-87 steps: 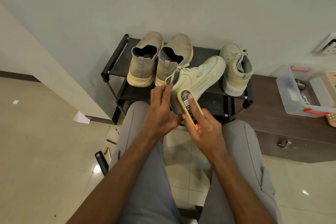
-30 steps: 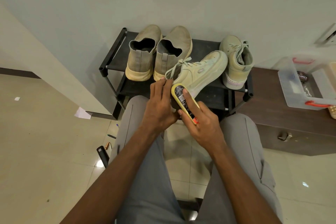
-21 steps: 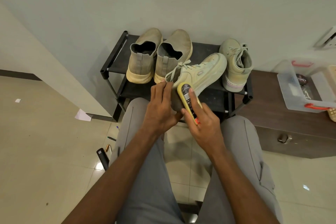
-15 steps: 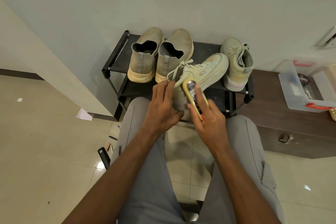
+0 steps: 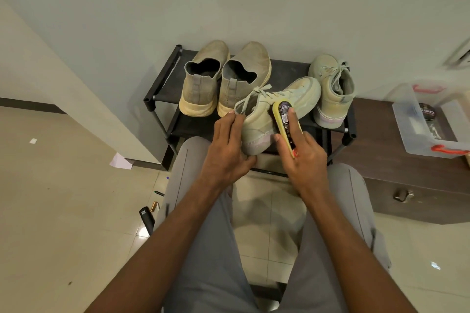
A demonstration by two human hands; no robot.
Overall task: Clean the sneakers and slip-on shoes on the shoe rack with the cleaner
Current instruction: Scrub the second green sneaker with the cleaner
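Against a pale wall, the shoe rack carries slip-ons. The left hand grips the tilted sneaker near its heel; right hand pinches the cleaner against it. Hard strokes could twist the sneaker loose.

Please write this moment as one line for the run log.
step: brushing sneaker | left hand: holds sneaker heel | right hand: presses yellow cleaner on its side | shoe rack: slip-ons, second sneaker

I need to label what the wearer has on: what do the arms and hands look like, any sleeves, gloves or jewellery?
Both forearms are bare up to the frame edge, no sleeves showing. The left hand and right hand wear no gloves; no rings or watch are visible. Grey trousers cover the legs.
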